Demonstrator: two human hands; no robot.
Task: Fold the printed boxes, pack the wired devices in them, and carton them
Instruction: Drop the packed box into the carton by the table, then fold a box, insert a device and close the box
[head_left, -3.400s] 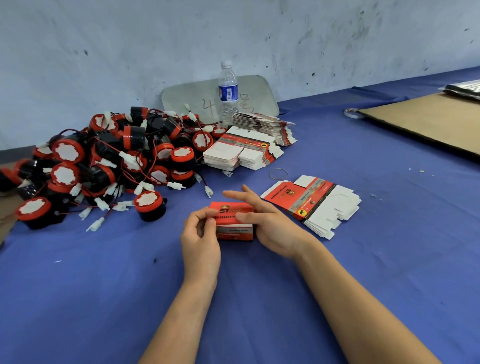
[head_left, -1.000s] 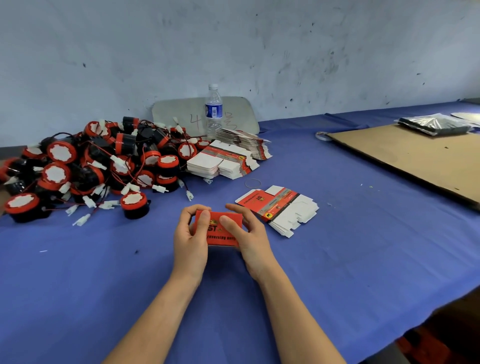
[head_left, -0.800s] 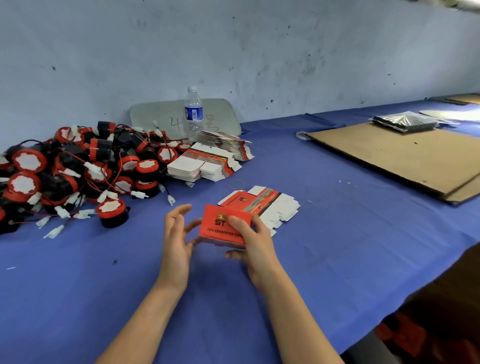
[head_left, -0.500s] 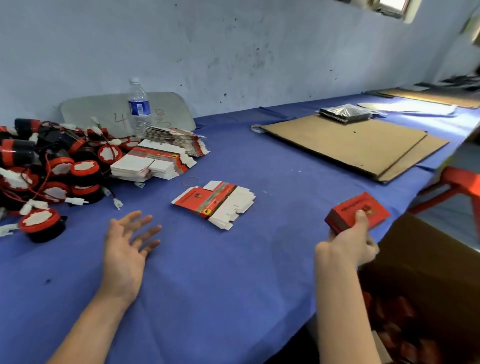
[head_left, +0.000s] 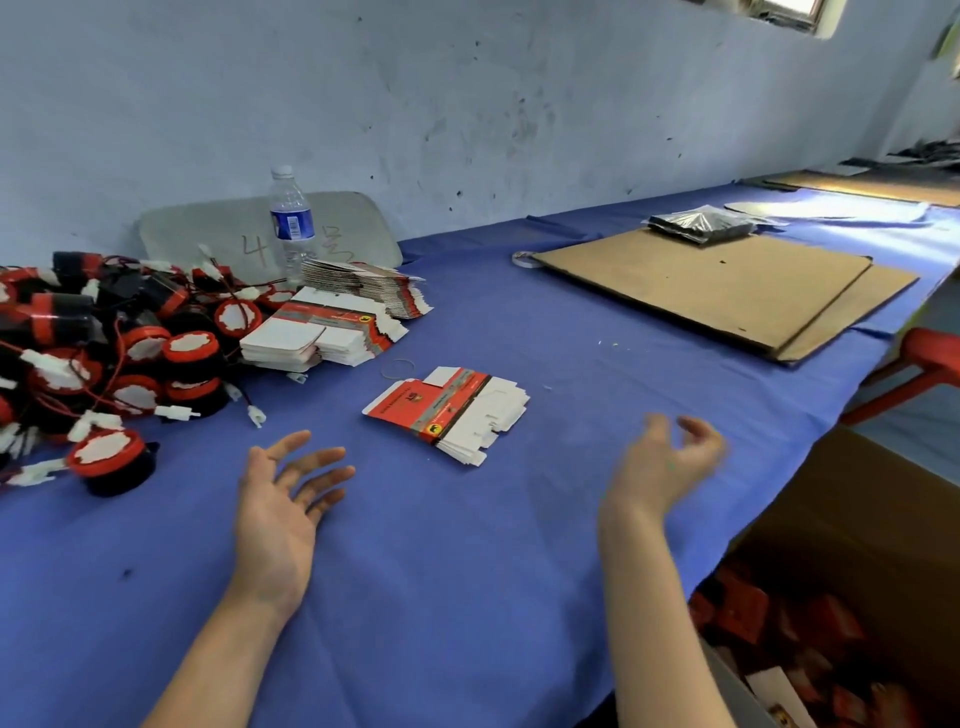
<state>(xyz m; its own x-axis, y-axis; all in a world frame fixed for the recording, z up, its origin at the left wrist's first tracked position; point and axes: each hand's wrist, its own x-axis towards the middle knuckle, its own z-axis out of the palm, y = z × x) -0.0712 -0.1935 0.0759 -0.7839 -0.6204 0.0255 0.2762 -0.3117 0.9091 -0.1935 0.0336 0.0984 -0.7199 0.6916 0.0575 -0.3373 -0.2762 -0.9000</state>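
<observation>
My left hand (head_left: 284, 496) hovers over the blue tablecloth with fingers spread and holds nothing. My right hand (head_left: 662, 465) is blurred, its fingers loosely curled and empty, above the table's right part. Between them, a little farther away, lies a small stack of flat red-and-white printed boxes (head_left: 451, 411). A pile of black-and-red wired devices (head_left: 104, 343) with white connectors fills the left. One device (head_left: 110, 462) stands apart nearest my left hand. At the lower right an open brown carton (head_left: 852, 540) below the table edge shows red packed boxes (head_left: 743, 613) inside.
More flat box stacks (head_left: 322, 335) lie by the device pile, a water bottle (head_left: 291, 223) and a grey board (head_left: 208, 234) stand behind them. Cardboard sheets (head_left: 727, 291) with a dark plastic bag (head_left: 698, 224) lie at the back right. A red stool (head_left: 930, 364) stands past the table edge.
My right hand carried the closed red box right towards the carton and now has let it go, moving back over the table. My left hand released the box and opened. My view turned right.
</observation>
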